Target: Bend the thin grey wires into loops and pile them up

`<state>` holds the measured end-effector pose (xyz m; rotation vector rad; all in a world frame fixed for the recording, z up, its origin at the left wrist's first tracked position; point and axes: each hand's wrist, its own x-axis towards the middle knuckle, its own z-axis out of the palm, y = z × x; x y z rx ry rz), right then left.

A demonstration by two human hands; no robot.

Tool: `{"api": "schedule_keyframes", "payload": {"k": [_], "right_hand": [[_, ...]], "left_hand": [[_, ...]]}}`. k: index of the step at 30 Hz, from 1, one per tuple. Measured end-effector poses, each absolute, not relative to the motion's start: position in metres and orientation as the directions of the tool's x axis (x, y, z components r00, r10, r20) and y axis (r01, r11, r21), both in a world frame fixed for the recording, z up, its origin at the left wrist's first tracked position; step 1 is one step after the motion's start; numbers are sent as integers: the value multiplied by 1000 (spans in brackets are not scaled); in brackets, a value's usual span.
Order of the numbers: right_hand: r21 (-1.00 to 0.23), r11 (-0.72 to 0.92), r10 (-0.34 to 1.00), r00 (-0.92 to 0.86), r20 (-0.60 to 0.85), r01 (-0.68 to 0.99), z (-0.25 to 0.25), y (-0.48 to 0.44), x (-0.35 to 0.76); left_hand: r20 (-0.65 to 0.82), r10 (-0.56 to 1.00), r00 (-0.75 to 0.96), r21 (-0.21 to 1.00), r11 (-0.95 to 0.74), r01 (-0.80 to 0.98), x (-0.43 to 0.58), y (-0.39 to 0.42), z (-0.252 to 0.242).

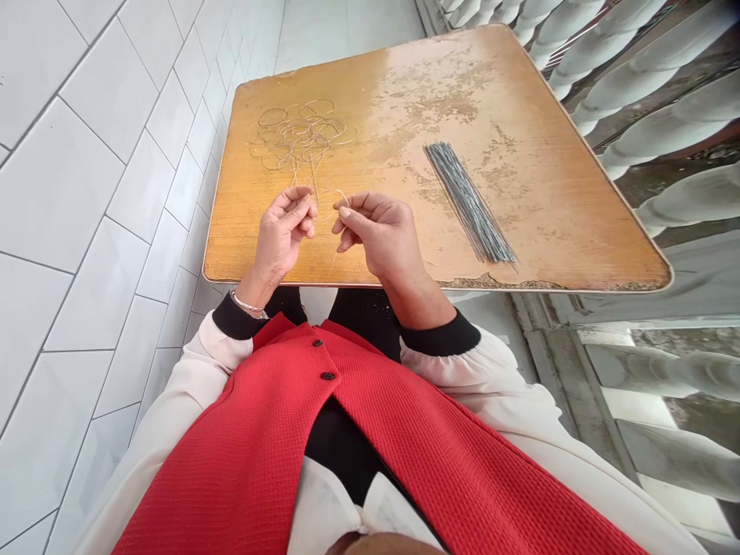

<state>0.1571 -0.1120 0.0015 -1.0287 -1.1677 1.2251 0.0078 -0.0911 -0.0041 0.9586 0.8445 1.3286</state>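
Between my two hands, above the near edge of the table, a thin wire (341,193) is bent into a loop. My left hand (287,220) is closed in a pinch on the loop's left side. On the other side, the thumb and forefinger of my right hand (378,223) pinch the same wire, and a straight end hangs below them. Just beyond my left hand lies a loose heap of wire loops (304,137). A bundle of straight grey wires (468,202) rests on the table to the right of my right hand.
The wooden table (358,85) has worn, peeling patches and a chipped near edge. A white tiled wall (86,177) stands close on the left. Along the right side runs a white balustrade (630,85).
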Motion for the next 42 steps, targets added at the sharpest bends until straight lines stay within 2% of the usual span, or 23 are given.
{"api": "schedule_keyframes", "payload": {"k": [8, 16, 26, 34, 42], "right_hand": [[-975, 28, 998, -52, 41, -222, -5, -111, 151], [-970, 39, 996, -74, 58, -241, -17, -107, 152], [-988, 4, 987, -160, 29, -155, -13, -105, 158], [-990, 18, 985, -167, 41, -137, -15, -101, 160], [-994, 55, 991, -117, 66, -90, -21, -101, 160]], "left_hand": [[60, 997, 47, 921, -37, -388, 14, -94, -13], [109, 991, 78, 901, -66, -428, 14, -98, -24], [40, 995, 88, 974, -19, -224, -12, -101, -13], [23, 997, 69, 983, -10, -183, -12, -95, -14], [-5, 981, 194, 995, 24, -94, -16, -100, 3]]}}
